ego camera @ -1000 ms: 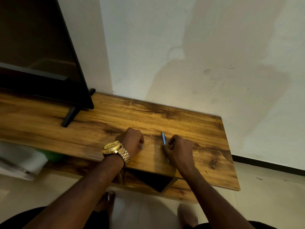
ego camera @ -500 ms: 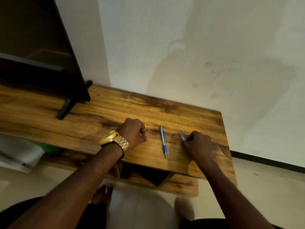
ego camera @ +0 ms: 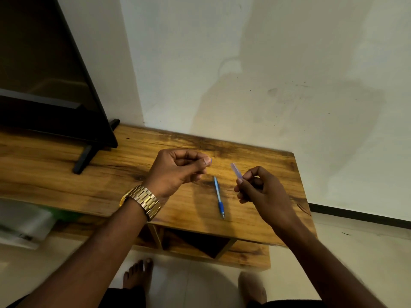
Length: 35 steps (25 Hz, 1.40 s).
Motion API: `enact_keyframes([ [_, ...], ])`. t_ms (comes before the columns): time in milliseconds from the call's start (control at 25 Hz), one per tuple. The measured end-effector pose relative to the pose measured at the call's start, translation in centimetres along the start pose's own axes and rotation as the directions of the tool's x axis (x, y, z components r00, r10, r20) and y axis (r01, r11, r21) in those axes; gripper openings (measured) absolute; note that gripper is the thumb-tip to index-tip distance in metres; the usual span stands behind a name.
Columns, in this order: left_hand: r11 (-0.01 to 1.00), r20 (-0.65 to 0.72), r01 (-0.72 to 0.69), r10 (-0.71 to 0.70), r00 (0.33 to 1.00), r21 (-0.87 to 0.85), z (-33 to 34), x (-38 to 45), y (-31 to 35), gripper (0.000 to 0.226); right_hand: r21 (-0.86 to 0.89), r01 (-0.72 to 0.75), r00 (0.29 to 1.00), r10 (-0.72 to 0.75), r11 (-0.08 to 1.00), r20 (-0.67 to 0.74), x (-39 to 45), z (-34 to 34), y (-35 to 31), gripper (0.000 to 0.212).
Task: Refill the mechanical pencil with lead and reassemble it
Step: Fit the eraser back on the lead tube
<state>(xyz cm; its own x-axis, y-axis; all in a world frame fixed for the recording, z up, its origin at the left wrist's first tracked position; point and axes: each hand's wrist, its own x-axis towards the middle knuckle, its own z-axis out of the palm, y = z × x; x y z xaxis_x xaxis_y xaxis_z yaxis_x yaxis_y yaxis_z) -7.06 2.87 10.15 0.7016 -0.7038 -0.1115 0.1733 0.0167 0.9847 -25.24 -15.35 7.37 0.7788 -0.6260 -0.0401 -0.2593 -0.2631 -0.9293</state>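
**Both hands up, lead case in play**

Lifted off the wooden table [ego camera: 255, 196] now, both hands, where half a second back they sat low on it. Right hand [ego camera: 258, 192], fingers pinched on a pale translucent lead case [ego camera: 235, 170], tilted up-left. Left hand [ego camera: 178, 172], gold wristwatch [ego camera: 142, 200] below it, fingertips closed on a tiny blue piece [ego camera: 211, 161] — likely the case's cap, too small to confirm. Contents of the case: impossible to tell. Blue-and-clear mechanical pencil [ego camera: 219, 197] lying flat between the hands, untouched. Refilling probably about to start.
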Motion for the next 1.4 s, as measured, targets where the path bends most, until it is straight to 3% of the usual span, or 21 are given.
enact_keyframes([
  [120,0.998,0.029,0.045,-0.043,0.999,-0.05,0.9,0.5,-0.4,0.011,-0.029,0.12,0.992,-0.121,0.992,-0.047,-0.9,-0.2,-1.5,0.01],
  [400,0.994,-0.023,0.107,-0.107,0.994,-0.027,1.0,1.3,-1.2,0.039,-0.023,0.18,0.982,-0.181,0.983,-0.062,-0.7,-0.1,-1.9,0.013],
  [1120,0.994,0.016,0.054,-0.055,0.998,0.092,1.5,0.9,-1.1,0.021,-0.02,0.175,0.983,-0.176,0.984,-0.043,-0.8,-0.2,-1.8,0.014],
  [1400,0.995,0.029,0.054,-0.057,0.998,0.089,1.4,0.9,-0.8,0.033,-0.02,0.16,0.987,-0.16,0.987,-0.022,-0.8,-0.2,-1.9,0.014],
])
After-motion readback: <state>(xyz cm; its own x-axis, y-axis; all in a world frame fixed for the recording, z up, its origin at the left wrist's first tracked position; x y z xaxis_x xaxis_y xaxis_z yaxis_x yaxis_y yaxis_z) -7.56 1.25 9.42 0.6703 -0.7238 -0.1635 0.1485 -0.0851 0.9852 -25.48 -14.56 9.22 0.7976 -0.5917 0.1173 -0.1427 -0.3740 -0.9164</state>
